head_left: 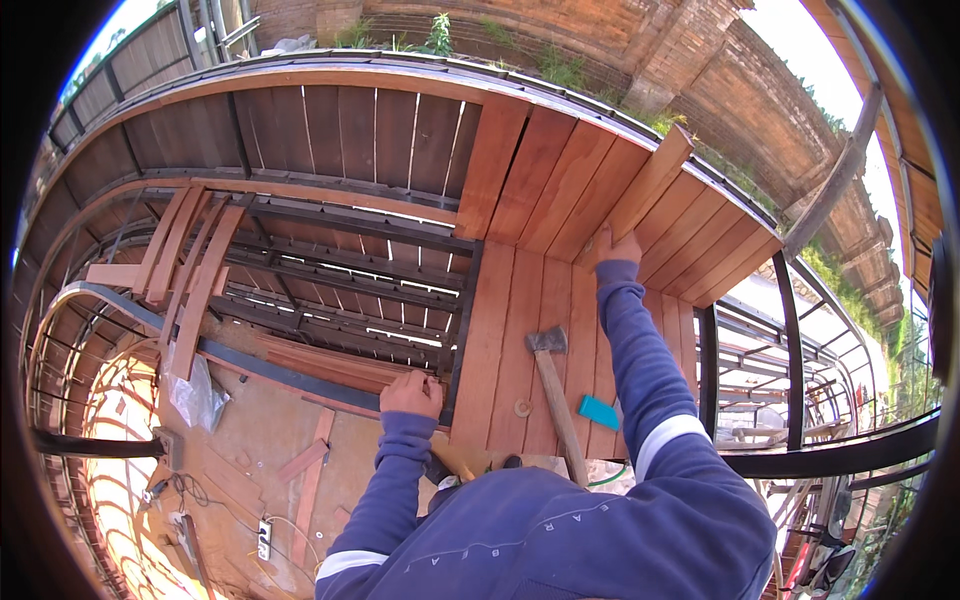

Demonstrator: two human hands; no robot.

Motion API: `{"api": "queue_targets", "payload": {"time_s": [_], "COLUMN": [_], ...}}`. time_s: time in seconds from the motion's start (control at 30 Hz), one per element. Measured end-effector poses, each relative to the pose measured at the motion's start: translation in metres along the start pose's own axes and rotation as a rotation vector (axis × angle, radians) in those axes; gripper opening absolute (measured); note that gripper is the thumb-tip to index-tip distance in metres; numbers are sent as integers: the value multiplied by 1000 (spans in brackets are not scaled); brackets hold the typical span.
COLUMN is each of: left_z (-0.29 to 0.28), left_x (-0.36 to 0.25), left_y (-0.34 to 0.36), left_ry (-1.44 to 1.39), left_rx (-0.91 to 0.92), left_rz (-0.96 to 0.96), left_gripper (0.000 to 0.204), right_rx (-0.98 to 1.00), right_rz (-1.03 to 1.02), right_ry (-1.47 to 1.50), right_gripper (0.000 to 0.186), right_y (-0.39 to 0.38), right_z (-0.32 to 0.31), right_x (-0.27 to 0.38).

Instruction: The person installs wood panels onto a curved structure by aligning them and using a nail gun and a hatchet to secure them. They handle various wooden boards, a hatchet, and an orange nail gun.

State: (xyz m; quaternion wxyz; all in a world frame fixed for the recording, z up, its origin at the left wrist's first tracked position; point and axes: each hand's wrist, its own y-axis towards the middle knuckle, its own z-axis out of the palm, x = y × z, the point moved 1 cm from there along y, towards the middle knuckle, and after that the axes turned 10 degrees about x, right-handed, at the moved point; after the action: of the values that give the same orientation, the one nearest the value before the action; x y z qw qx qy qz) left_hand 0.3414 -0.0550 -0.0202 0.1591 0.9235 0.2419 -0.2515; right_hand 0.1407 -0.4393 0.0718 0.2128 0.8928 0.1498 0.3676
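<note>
My right hand (612, 248) grips the lower end of a loose reddish wooden board (652, 180), which leans across the upright plank backrest (570, 165). Below it, the plank seat (505, 330) carries an axe (556, 390) with a wooden handle, its head pointing away from me. To the right of the axe handle rests a teal block (598, 412), and to its left a small round tan ring (522, 408). My left hand (411, 395) is closed at the dark metal frame, beside stacked wooden strips (330, 362). Whatever it holds, if anything, is hidden.
Bare metal frame bars (350, 265) run to the left of the planked seat. Several loose boards (190, 265) lie across the frame there, near a clear plastic bag (198, 398). A white power strip (265, 540) with cords lies on the floor. A brick wall (600, 40) stands behind.
</note>
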Motion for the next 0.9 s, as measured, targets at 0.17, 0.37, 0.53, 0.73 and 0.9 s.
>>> {"api": "queue_targets", "payload": {"time_s": [0.17, 0.37, 0.53, 0.73, 0.9], "left_z": [4, 3, 0, 1, 1], "left_x": [2, 2, 3, -2, 3], "left_y": [-2, -2, -1, 1, -1], "left_ry": [-11, 30, 42, -22, 16], "left_rx": [-25, -8, 7, 59, 84], "left_rz": [20, 27, 7, -17, -40], "left_gripper": [15, 15, 16, 18, 18], "right_rx": [0, 27, 265, 81, 257], "right_rz": [-8, -30, 192, 151, 272], "right_ry": [-2, 5, -206, -199, -240], "right_gripper": [37, 38, 52, 62, 61], "right_y": [-3, 1, 9, 11, 9], "right_z": [0, 4, 3, 3, 0], "right_x": [-2, -10, -11, -22, -3]}}
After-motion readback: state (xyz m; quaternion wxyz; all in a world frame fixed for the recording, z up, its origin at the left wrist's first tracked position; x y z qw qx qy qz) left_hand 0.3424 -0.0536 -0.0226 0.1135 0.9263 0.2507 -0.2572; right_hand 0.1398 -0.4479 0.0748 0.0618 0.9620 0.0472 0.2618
